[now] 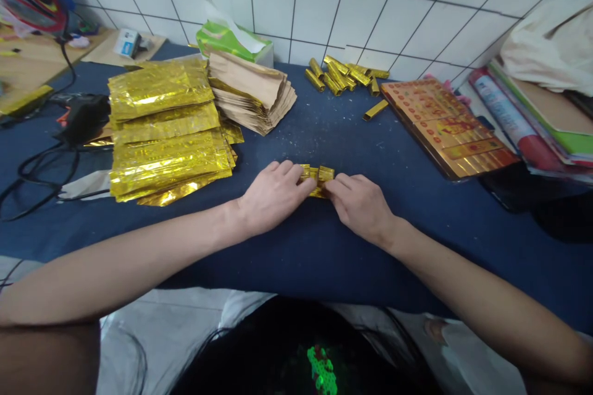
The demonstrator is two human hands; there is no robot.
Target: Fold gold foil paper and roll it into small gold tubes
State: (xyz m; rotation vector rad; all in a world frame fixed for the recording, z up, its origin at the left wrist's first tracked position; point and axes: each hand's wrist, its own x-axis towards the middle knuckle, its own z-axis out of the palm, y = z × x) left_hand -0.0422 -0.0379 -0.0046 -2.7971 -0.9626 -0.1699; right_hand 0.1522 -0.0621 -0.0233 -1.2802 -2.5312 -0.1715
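Both hands meet at the middle of the blue tabletop over a small piece of folded gold foil paper [315, 175]. My left hand [277, 196] grips its left side, with thumb and fingers closed on it. On the other side, my right hand [359, 203] pinches the right end of the same piece. The fingers hide much of the gold paper, so its full shape does not show. Left of my hands lies a broad stack of gold foil sheets [169, 154]. Behind them, near the wall, sits a loose pile of folded gold paper pieces [340, 77].
A stack of brown paper [252, 83] adjoins the foil sheets, with a green tissue pack [227, 40] behind. At left are a black glue gun [86, 116] and cables. A red-gold printed packet [445, 126] lies right, beside books [546, 111]. A tiled wall [319, 6] bounds the back.
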